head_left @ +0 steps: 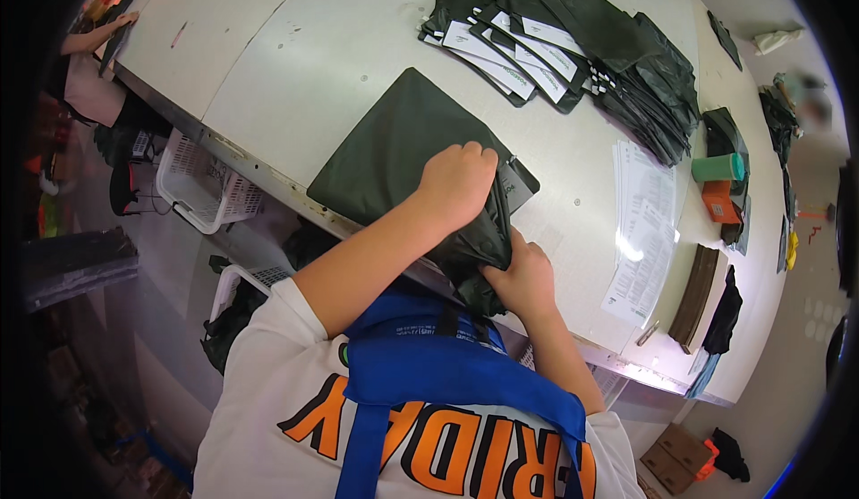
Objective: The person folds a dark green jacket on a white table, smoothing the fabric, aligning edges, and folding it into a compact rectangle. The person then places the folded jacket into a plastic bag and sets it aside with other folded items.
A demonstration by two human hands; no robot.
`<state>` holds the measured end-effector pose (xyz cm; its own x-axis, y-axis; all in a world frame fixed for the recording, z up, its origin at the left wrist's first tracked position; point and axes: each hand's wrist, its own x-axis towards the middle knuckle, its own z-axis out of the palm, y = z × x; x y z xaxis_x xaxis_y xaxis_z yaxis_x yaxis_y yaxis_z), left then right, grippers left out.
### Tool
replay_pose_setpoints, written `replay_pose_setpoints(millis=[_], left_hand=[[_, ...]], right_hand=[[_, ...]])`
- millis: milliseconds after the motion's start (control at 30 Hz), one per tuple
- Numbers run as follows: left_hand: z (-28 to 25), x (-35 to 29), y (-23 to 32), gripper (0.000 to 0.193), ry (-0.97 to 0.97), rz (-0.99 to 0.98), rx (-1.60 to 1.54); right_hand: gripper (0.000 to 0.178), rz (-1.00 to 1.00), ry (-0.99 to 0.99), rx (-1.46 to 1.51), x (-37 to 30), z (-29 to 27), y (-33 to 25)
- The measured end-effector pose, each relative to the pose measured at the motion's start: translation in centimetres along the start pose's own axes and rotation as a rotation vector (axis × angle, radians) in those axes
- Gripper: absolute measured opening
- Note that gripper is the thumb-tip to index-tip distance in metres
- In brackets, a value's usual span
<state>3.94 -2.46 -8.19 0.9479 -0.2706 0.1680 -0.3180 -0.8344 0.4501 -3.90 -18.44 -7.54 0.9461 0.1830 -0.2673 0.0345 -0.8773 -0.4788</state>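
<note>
The dark green bag looks like thin plastic film, matt with a slight sheen, smooth where it lies flat and crinkly where both hands bunch it. The counter is a pale, smooth laminate-looking top, matt, scuffed along the front edge. The stack of packed bags is the same dull dark film, with white paper-looking labels on some. The printed sheets are white paper, catching a glossy glare spot. The basket is white moulded plastic with a grid wall. The apron strap is blue woven cloth, matt.
</note>
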Motion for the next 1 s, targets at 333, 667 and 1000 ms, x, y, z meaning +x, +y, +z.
replay_pose_setpoints(millis=[333, 667, 1000], left_hand=[[-2.0, -6.1, -1.5, 0.031, 0.359, 0.4, -0.495], [5.6, -8.3, -2.7, 0.079, -0.06, -0.172, -0.905], [9.0, -12.1, -8.0, 0.091, -0.798, -0.397, -1.876]], right_hand=[[0.046, 0.306, 0.27, 0.722, 1.3, 0.2, 3.3], [0.043, 0.378, 0.285, 1.365, 3.5, -1.4, 1.7], [0.056, 0.299, 0.186, 0.489, 6.7, 3.3, 5.0]])
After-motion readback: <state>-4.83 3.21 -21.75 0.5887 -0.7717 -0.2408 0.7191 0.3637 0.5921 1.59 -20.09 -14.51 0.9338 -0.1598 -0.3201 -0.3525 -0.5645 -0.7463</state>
